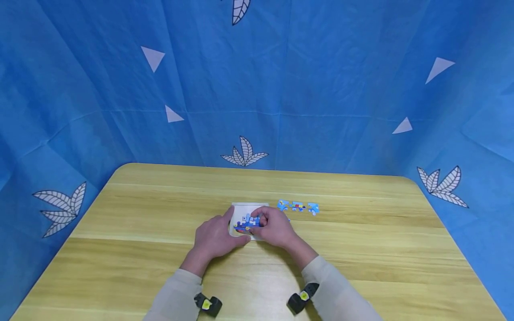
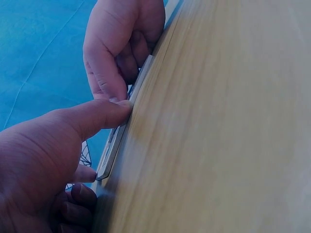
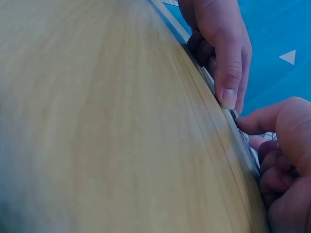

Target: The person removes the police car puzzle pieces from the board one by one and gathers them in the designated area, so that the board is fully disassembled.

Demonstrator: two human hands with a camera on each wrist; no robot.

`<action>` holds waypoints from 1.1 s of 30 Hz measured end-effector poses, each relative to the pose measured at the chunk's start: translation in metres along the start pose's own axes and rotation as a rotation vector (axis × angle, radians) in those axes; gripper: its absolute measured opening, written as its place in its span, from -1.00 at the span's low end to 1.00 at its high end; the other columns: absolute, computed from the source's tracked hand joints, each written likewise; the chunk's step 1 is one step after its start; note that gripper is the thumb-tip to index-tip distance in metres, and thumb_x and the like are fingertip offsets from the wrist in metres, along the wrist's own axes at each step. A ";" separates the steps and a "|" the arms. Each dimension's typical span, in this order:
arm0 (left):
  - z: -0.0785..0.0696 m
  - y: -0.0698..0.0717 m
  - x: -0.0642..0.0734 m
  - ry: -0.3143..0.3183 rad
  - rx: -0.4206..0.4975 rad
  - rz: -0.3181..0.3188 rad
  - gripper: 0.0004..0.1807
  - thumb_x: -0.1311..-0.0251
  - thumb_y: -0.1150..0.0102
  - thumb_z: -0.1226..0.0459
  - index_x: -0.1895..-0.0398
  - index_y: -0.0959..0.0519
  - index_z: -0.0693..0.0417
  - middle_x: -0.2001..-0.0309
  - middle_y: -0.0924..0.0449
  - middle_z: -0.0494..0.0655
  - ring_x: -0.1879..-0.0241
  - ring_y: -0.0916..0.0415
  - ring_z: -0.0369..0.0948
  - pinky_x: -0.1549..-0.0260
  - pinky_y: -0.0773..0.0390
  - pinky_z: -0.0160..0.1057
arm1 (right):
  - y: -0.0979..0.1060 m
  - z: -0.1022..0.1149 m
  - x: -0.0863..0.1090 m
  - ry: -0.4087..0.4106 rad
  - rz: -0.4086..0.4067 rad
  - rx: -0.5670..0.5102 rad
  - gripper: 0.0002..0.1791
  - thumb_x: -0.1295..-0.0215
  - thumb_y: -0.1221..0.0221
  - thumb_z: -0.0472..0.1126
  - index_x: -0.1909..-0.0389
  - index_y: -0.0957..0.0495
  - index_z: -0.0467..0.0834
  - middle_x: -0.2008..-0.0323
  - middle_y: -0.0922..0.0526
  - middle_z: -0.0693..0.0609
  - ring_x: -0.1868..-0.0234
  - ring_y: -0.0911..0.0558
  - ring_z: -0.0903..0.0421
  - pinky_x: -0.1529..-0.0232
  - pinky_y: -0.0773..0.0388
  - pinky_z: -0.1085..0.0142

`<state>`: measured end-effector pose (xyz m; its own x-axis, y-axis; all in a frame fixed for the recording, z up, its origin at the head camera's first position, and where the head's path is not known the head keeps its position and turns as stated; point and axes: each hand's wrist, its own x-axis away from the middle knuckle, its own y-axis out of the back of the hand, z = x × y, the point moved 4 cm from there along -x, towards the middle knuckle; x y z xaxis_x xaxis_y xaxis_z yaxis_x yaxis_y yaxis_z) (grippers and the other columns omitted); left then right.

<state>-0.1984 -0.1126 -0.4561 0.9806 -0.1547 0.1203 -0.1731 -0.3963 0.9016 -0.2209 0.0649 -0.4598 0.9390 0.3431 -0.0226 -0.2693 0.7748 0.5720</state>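
A white puzzle tray (image 1: pixel 242 208) lies on the wooden table, partly filled with blue and multicoloured jigsaw pieces (image 1: pixel 242 224). My left hand (image 1: pixel 217 236) holds the tray at its left side, thumb along the near edge. In the left wrist view the left thumb (image 2: pixel 109 114) presses on the tray's edge (image 2: pixel 115 150). Over the tray's right part, my right hand (image 1: pixel 277 226) pinches a blue puzzle piece (image 1: pixel 256 220) between thumb and index finger. That piece is mostly hidden in the right wrist view, where the right hand's other fingers (image 3: pixel 277 170) are curled.
Right of the tray lie several loose puzzle pieces (image 1: pixel 298 206), one partly hidden by the right hand. The wooden table (image 1: pixel 381 232) extends to both sides. Behind it hangs a blue curtain (image 1: pixel 321 89) with leaf and triangle prints.
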 end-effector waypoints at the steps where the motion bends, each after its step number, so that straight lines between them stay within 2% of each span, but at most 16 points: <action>1: 0.000 0.000 0.000 -0.001 0.001 -0.003 0.15 0.06 -0.33 -0.34 -0.54 -0.21 0.07 0.16 -0.62 0.01 0.31 -0.50 -0.13 0.42 -0.42 -0.14 | 0.000 0.000 0.000 0.001 0.001 -0.006 -0.69 -0.09 -0.43 -0.31 0.13 -0.65 -0.19 0.65 -0.36 0.14 0.59 -0.33 0.22 0.34 -0.39 0.25; 11: 0.000 0.001 0.000 -0.001 0.009 -0.008 0.16 0.07 -0.34 -0.33 -0.54 -0.22 0.07 0.18 -0.61 0.00 0.31 -0.50 -0.13 0.42 -0.42 -0.14 | 0.000 0.002 0.001 0.009 -0.004 -0.015 -0.76 -0.13 -0.42 -0.30 0.17 -0.66 -0.18 0.68 -0.34 0.15 0.62 -0.31 0.24 0.38 -0.38 0.28; 21: 0.001 0.000 -0.001 -0.005 0.006 -0.009 0.16 0.06 -0.34 -0.34 -0.54 -0.21 0.07 0.20 -0.61 -0.01 0.33 -0.48 -0.15 0.44 -0.41 -0.16 | -0.001 0.002 0.004 0.023 -0.043 -0.029 -0.76 -0.17 -0.41 -0.30 0.15 -0.63 -0.20 0.68 -0.30 0.16 0.62 -0.27 0.26 0.39 -0.36 0.31; 33: 0.001 -0.003 -0.001 0.011 0.014 0.005 0.17 0.07 -0.33 -0.35 -0.55 -0.20 0.07 0.08 -0.61 0.04 0.28 -0.48 -0.12 0.38 -0.42 -0.13 | 0.003 0.001 0.012 0.029 -0.089 -0.092 -0.73 -0.18 -0.39 -0.33 0.10 -0.62 -0.19 0.68 -0.22 0.17 0.62 -0.24 0.25 0.35 -0.39 0.30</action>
<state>-0.1989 -0.1123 -0.4589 0.9806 -0.1472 0.1292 -0.1792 -0.4082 0.8951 -0.2103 0.0708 -0.4575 0.9539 0.2849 -0.0944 -0.2048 0.8478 0.4892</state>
